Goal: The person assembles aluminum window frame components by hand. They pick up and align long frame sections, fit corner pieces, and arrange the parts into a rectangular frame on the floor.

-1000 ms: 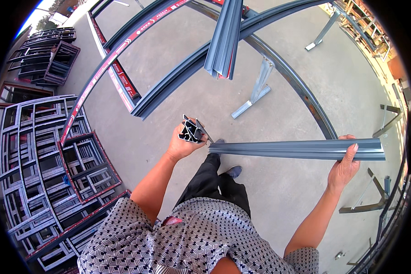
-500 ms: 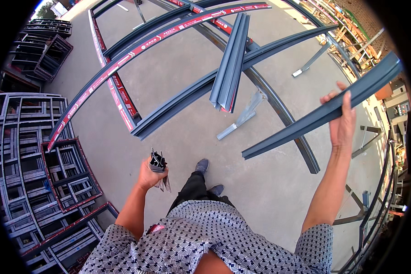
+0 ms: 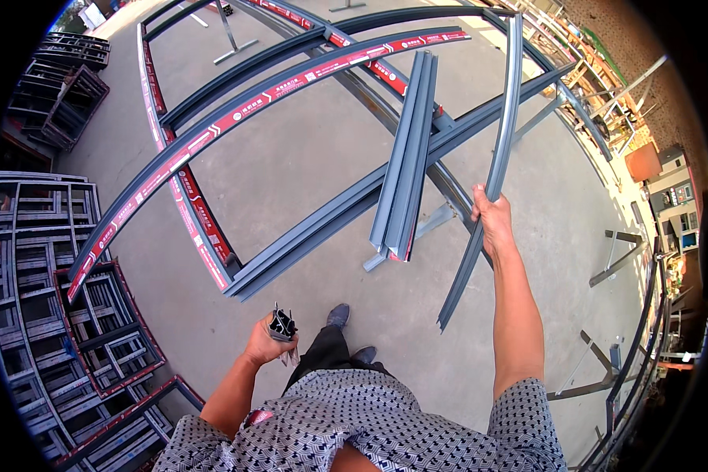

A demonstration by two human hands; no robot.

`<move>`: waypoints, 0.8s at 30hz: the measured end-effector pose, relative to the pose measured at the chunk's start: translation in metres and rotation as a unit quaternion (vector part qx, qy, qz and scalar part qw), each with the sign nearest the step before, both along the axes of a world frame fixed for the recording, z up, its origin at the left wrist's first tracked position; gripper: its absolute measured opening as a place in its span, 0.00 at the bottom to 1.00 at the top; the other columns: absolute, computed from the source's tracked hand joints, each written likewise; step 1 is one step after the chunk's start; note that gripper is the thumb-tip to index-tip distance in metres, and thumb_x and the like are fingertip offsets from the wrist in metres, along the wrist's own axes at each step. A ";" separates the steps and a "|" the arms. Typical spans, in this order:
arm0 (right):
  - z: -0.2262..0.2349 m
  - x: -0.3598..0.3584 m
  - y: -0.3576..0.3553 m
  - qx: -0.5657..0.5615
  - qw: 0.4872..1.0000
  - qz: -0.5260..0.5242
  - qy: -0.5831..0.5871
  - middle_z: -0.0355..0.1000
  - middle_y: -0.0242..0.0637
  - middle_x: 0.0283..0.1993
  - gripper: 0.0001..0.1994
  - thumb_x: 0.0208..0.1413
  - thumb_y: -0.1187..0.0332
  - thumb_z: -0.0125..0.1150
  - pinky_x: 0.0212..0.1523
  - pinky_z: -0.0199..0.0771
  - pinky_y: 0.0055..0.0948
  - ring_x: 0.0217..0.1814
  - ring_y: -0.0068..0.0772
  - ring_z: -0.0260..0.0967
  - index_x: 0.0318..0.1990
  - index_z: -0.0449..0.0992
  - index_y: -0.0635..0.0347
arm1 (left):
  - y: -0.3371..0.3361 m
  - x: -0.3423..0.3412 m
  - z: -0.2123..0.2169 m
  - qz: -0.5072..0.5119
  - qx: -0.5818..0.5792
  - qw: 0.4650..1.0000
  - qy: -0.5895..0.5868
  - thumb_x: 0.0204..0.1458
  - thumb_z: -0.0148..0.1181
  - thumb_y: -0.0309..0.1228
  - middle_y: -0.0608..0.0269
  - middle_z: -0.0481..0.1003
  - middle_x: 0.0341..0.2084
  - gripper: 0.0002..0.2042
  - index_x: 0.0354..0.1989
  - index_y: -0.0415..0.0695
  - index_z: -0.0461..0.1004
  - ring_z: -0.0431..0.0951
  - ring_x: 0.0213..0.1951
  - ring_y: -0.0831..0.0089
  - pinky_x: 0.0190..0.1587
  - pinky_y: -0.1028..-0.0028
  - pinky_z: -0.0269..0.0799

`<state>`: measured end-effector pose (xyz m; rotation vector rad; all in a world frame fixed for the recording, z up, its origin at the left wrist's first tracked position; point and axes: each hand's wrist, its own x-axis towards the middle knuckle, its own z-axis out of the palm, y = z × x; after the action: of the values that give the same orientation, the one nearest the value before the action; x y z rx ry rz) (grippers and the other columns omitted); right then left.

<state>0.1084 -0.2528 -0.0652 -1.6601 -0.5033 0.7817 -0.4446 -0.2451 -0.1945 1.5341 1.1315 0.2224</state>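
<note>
The right hand (image 3: 492, 222) has its grip wrapped round a long gray metal bar (image 3: 507, 118), right of the bundled bars (image 3: 409, 157), best kept steady, while the left hand (image 3: 269, 341) clutches a hollow metal piece (image 3: 282, 324).

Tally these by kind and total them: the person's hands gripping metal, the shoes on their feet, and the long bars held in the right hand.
Gripping hands: 2 (left hand, right hand)
Shoes: 2 (front shoe, rear shoe)
Long grey bar in right hand: 1
Total: 5
</note>
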 end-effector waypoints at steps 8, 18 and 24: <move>-0.011 0.029 0.099 -0.055 0.992 -0.016 -0.116 0.69 0.30 0.33 0.25 0.60 0.60 0.69 0.30 0.67 0.30 0.29 0.23 0.65 0.58 0.72 0.69 | 0.019 0.006 0.000 0.021 -0.002 0.999 -0.028 0.43 0.78 0.27 0.68 0.81 0.30 0.17 0.36 0.44 0.74 0.80 0.33 0.79 0.42 0.72 0.79; -0.062 -0.001 0.129 -0.161 0.949 -0.046 -0.267 0.79 0.56 0.47 0.28 0.64 0.48 0.63 0.54 0.77 0.48 0.51 0.56 0.79 0.55 0.73 0.68 | 0.020 -0.010 -0.011 0.033 -0.036 0.998 -0.035 0.44 0.78 0.27 0.70 0.78 0.29 0.17 0.36 0.45 0.72 0.78 0.33 0.80 0.40 0.73 0.78; -0.054 -0.015 0.134 -0.156 0.952 -0.014 -0.264 0.78 0.57 0.50 0.26 0.67 0.49 0.60 0.57 0.77 0.50 0.53 0.58 0.79 0.53 0.73 0.69 | 0.019 -0.015 -0.010 0.027 -0.042 0.999 -0.012 0.45 0.77 0.27 0.68 0.80 0.30 0.16 0.35 0.45 0.73 0.79 0.33 0.79 0.41 0.72 0.78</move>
<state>0.0932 -0.1191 -0.1187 -2.1804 -0.7538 0.3977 -0.4600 -0.2261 -0.2040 1.4245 1.1495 0.2261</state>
